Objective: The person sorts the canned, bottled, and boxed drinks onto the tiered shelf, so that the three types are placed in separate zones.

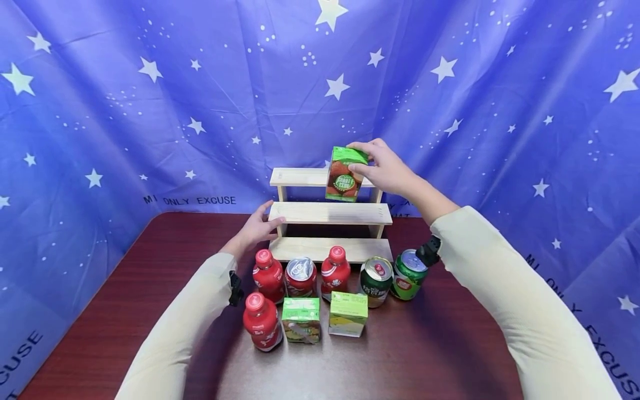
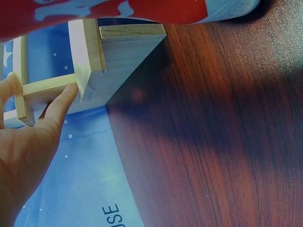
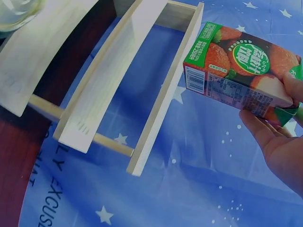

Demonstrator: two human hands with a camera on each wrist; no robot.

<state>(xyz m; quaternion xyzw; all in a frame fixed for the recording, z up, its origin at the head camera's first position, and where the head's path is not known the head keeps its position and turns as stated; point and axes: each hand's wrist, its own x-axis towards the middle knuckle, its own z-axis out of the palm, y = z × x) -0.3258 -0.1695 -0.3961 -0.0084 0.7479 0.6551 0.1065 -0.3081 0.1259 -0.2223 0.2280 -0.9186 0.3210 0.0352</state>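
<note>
Up by the top board (image 1: 299,177) of the wooden stand (image 1: 330,214), your right hand (image 1: 389,168) has the red-and-green carton (image 1: 342,180) pinched, your left hand (image 1: 255,228), fingers apart, touches the stand's side, and this looks like shelving, calling next for a level set-down.

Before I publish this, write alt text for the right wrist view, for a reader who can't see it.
A right hand holds a carton pictured with red fruit, its ends green, close beside a tiered wooden rack. Behind hangs a blue cloth with white stars and dots; a dark red tabletop shows at lower left.
</note>
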